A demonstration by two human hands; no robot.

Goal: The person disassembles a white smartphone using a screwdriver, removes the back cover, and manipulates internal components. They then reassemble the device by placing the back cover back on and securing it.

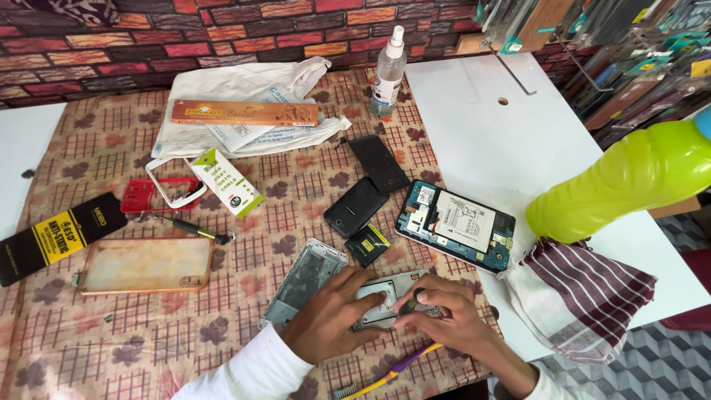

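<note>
Toothbrush point(389, 374): purple and yellow, flat on the desk point(474, 126), just below the phone frame, partly under the right wrist.
Left hand point(333, 318): palm down, fingers spread flat over left part of phone frame, pressing rather than gripping; nothing enclosed.
Right hand point(444, 318): fingers curled onto right end of phone frame, fingertips pinched at a small spot near its top edge; cannot tell whether a small part sits between them.
Phone frame point(381, 304): grey, stripped, lying flat on patterned cloth point(111, 341), touching both hands.
Silver chassis point(307, 278): just left of phone frame, empty, tilted diagonally.
Small battery point(368, 244): black and yellow, just above phone frame.
Opened phone point(455, 226): back removed, white battery exposed, above right of phone frame.
Dark handset point(355, 206): above phone frame, beside a black panel point(379, 163).
Screwdriver point(192, 228): well left of phone frame, unused.
Step in hand: judged as fine work on a component at frame's right end, left hand steadying.
Next move calls for: steady downward hold, light precise fingertip pressure, no sliding of frame.
</note>
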